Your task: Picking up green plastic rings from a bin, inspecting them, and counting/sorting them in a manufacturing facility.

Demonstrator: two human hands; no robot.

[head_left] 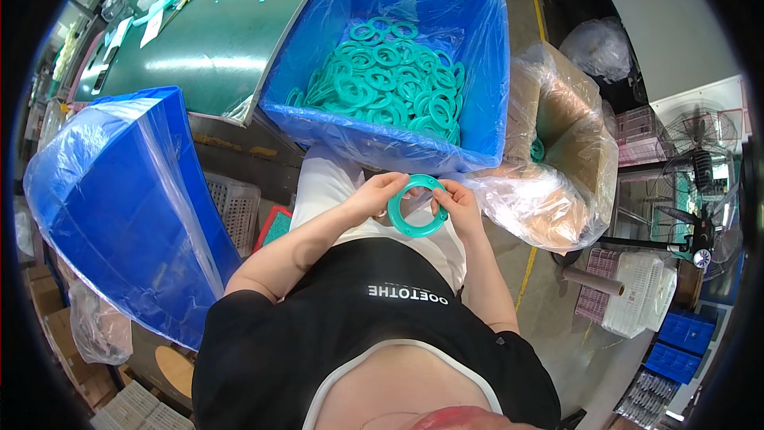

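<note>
Currently gripping a flat, turquoise plastic ring [415,232] just above the lap, near the close wall of a large, film-lined blue plastic bin [487,56]. Pinched at its upper left by the fingers of the left hand [380,195], at its upper right by those of the right hand [461,207]; both hands closed on the rim. Inside the bin, in a loose heap, many more turquoise rings [386,84]. Just beside it to the left, a broad, glossy green desk [231,12], streaked with reflected light and scattered with tiny pale scraps (too small to identify). Nearer on the left, a second blue plastic bin [119,215] under clear film. To the right, an open cardboard box [569,111] lined with clear plastic, then a grey floor [549,302] with yellow lines, a black wire-caged fan [700,161] and stacked white plastic crates [646,295].
</note>
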